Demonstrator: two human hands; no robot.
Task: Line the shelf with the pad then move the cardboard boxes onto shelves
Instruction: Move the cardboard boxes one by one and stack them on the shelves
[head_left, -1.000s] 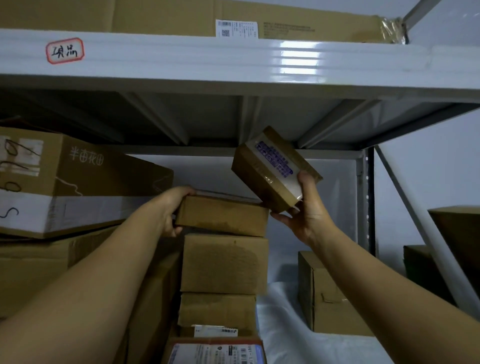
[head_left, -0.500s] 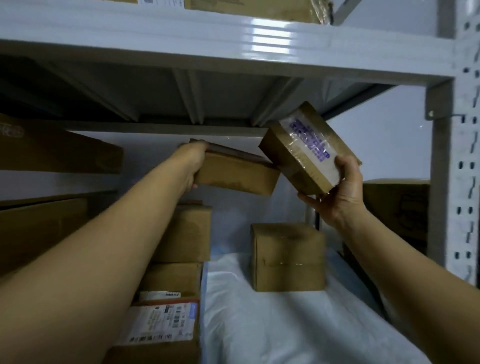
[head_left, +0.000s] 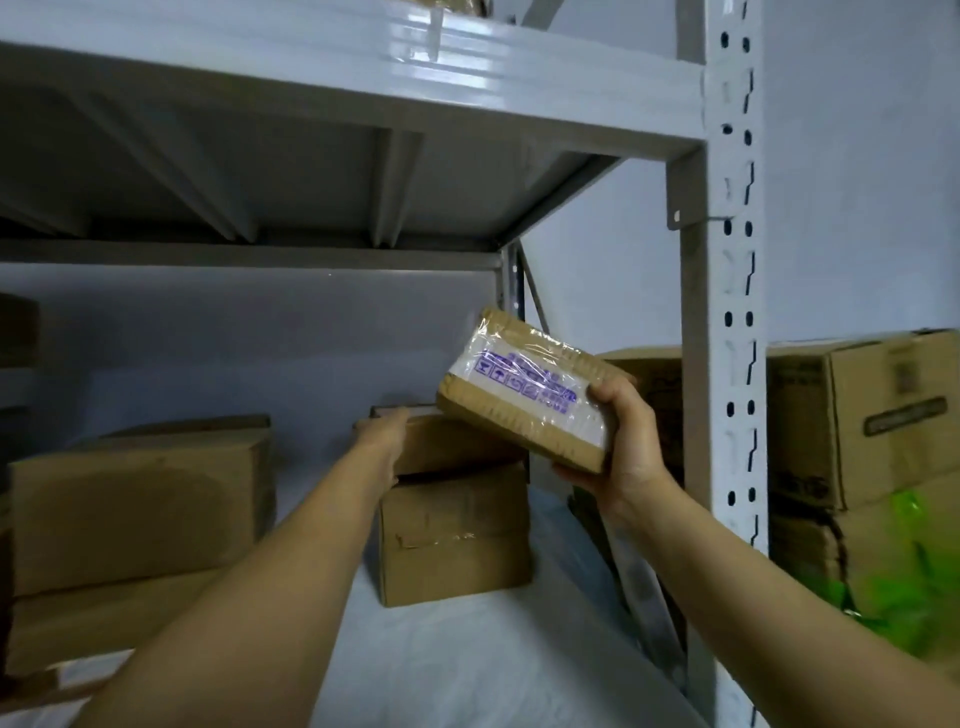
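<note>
**Auditor:** Where do the boxes stand?

**Inspector:** At centre frame, the left hand grips the near end of a flat box lying atop a larger box on the white pad. The right hand clamps a taped box, thumb above and fingers beneath, tilted in the air just above.

**Auditor:** Risks?

**Inspector:** The flat box appears not fully seated. Released off-centre, it likely slides off. The film-wrapped taped box may slip, or its low corner may knock the flat box.

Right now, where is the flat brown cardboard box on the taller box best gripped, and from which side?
Probably its left end, from the left, where the left hand holds it: the flat brown cardboard box is thin, and the wrapped box in the right hand blocks its right.
</note>
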